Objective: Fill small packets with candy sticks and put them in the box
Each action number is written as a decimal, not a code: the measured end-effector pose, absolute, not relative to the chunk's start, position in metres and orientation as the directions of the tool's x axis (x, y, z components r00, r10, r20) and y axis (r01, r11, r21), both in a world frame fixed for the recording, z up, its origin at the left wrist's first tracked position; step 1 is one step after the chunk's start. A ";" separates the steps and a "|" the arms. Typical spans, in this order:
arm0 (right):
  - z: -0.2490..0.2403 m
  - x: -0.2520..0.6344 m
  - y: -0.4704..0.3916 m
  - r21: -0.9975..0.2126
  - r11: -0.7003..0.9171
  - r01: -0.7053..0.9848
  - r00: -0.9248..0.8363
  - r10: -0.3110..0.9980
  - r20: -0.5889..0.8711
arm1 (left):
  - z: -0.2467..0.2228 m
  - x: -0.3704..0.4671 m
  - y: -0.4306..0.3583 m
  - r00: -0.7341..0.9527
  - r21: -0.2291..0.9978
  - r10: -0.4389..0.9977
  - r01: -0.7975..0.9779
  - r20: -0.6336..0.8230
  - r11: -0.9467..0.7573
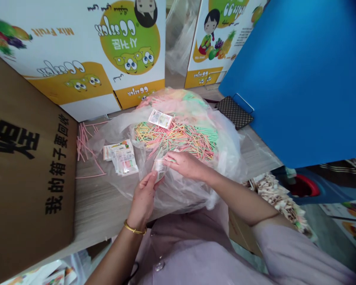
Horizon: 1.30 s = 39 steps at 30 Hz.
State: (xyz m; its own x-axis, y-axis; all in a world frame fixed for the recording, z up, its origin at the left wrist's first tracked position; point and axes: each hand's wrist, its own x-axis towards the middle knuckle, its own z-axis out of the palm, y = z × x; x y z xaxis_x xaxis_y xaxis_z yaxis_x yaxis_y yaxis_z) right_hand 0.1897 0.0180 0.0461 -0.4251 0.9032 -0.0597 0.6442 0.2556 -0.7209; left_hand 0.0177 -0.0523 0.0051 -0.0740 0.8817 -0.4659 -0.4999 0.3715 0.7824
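Observation:
My left hand [145, 194], with a gold bangle at the wrist, pinches a small printed packet [159, 165] between thumb and fingers. My right hand [185, 164] is closed at the packet's upper end, and pale green tips of thin candy sticks show at its fingers. How far these sticks reach into the packet is hidden. Just beyond both hands lies a heap of pink, green and yellow candy sticks [190, 138] in a clear plastic bag [228, 138]. One flat packet [161, 118] rests on the heap. Several packets [123, 158] overlap on the plastic to the left.
Loose pink sticks [84, 142] lie by a brown carton [32, 158] at the left. White-and-yellow printed boxes [91, 87] stand behind, and a blue panel [308, 87] on the right. A checkered dark pouch [234, 112] sits near it. Many packets [279, 196] are piled below the table's right side.

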 end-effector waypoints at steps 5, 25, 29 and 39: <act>0.059 0.190 0.027 -0.991 0.074 0.113 -0.279 0.959 0.040 | 0.005 0.019 -0.053 -0.042 0.783 0.884 -0.486 -0.465 0.389; 0.041 0.178 0.021 -0.988 -0.092 -0.123 -0.519 0.855 -0.015 | 0.005 0.018 -0.054 0.113 0.748 0.906 -0.528 -0.407 0.402; 0.048 0.186 0.027 -0.998 -0.029 0.055 -0.588 0.807 -0.056 | 0.007 0.020 -0.053 0.122 0.739 0.898 -0.527 -0.423 0.420; 0.047 0.193 0.032 -0.998 -0.024 0.053 -0.702 0.710 -0.054 | 0.015 0.018 -0.054 0.185 0.697 0.873 -0.538 -0.451 0.474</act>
State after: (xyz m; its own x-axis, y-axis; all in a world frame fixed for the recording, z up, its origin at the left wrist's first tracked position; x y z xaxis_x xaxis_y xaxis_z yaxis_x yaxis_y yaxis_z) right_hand 0.1928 0.0320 0.0472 -0.7019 0.7102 -0.0539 0.0525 -0.0239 -0.9983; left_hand 0.0183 -0.0538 0.0152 0.1847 0.8731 -0.4511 -0.5379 0.4740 0.6971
